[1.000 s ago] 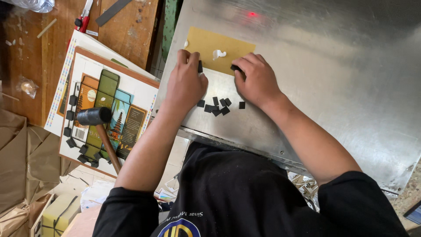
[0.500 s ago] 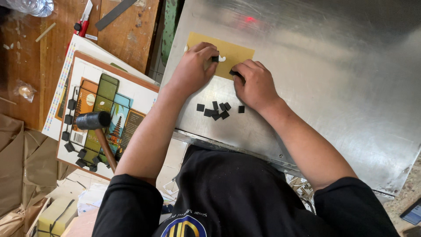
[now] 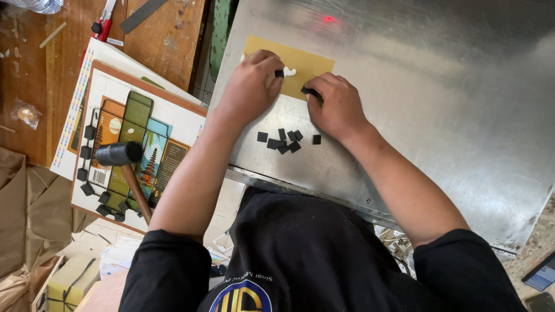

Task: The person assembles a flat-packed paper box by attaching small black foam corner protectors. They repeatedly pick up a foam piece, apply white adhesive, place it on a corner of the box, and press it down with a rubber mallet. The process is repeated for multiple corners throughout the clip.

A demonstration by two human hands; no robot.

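A tan card [image 3: 300,62] with a white glue blob [image 3: 289,71] lies on a shiny steel table [image 3: 439,115]. My left hand [image 3: 250,88] pinches a small black square [image 3: 279,73] beside the glue. Just right of it, my right hand [image 3: 335,107] rests on the card's near edge and pinches another small black piece [image 3: 307,91] in its fingertips. Several loose black squares [image 3: 284,140] lie on the steel below both hands.
A stack of printed colour sheets [image 3: 144,133] with black squares along its edge lies on the left, a black-headed mallet [image 3: 122,164] on top. A wooden bench [image 3: 34,86] with red-handled pliers [image 3: 103,17] is farther left. Brown paper [image 3: 17,219] lies lower left.
My left hand has moved up and right onto the tan card, carrying a black square to the glue blob. My right hand has stayed at the card's edge.
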